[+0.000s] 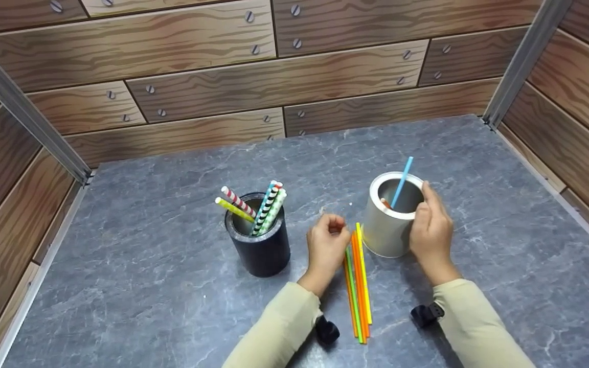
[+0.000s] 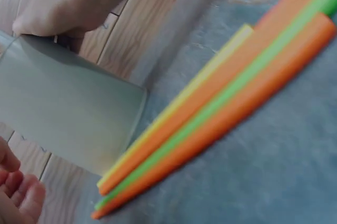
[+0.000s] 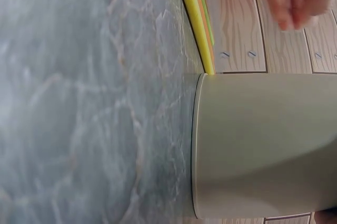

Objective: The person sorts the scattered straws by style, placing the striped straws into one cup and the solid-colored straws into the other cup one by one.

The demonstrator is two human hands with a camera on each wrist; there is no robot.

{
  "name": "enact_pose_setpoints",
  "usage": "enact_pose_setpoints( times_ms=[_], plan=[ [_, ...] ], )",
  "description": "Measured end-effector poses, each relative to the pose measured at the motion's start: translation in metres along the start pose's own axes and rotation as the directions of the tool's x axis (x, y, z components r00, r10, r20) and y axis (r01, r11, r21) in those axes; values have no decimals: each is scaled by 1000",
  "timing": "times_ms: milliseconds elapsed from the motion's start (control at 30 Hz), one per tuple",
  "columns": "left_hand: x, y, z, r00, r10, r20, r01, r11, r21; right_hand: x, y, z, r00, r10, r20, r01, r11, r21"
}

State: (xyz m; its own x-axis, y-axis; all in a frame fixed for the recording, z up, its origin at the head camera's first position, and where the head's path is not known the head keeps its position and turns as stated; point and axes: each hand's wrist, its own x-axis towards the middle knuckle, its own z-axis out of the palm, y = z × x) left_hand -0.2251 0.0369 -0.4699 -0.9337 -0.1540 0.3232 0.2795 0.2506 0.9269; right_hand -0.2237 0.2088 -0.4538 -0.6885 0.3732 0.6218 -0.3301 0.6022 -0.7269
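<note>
My right hand [image 1: 432,237] grips the right side of a silver-white can [image 1: 387,232], thumb and fingers at its rim. A light blue straw [image 1: 403,179] leans up out of the can, and the end of an orange-brown one [image 1: 386,203] shows inside. My left hand [image 1: 326,245] is raised just left of the can, its fingers loosely bent with nothing visible between them. Beside it, several plain straws [image 1: 360,286] in orange, green and yellow lie side by side on the table. In the left wrist view, the straws' far ends [image 2: 113,192] point towards the can's base.
A black cup [image 1: 261,255] stands left of my left hand, holding several patterned straws [image 1: 266,209], striped and dotted. The grey marbled table [image 1: 136,245] is bordered by wood-print walls [image 1: 202,87] with metal corner posts [image 1: 517,61].
</note>
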Motion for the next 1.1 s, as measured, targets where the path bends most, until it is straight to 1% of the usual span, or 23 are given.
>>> enact_pose_setpoints(
  times_ms=[67,167,267,400,533,600,800,867,933,1100],
  plan=[
    [-3,-3,-1,999,-25,23,24,999,47,0,0,0,1000,0,1,0,1000,1],
    [-6,-9,-2,995,-70,73,62,992,111,0,-1,0,1000,4,2,-4,1000,4],
    [-8,-16,-2,990,-92,110,71,981,178,1,-1,0,1000,9,1,-9,1000,5],
    [-8,-22,-3,986,-108,129,74,967,242,0,-2,0,1000,11,0,-11,1000,5],
    [-9,-23,-3,982,-128,143,85,959,271,-1,-2,0,1000,11,-1,-11,1000,7],
    [-9,-24,-2,980,-131,148,84,954,288,-1,-2,1,1000,10,-1,-10,1000,9],
    [-10,-24,0,979,-108,175,39,932,361,-1,0,0,1000,8,-3,-8,1000,-2],
    [-9,-23,1,977,-104,184,26,921,388,-1,0,0,1000,7,-2,-7,1000,-5],
    [-7,-22,2,975,-104,195,10,904,428,-1,0,0,1000,6,0,-6,1000,-7],
    [2,-20,4,963,-108,246,-45,838,544,0,-1,-1,1000,13,1,-13,1000,-3]
  ],
)
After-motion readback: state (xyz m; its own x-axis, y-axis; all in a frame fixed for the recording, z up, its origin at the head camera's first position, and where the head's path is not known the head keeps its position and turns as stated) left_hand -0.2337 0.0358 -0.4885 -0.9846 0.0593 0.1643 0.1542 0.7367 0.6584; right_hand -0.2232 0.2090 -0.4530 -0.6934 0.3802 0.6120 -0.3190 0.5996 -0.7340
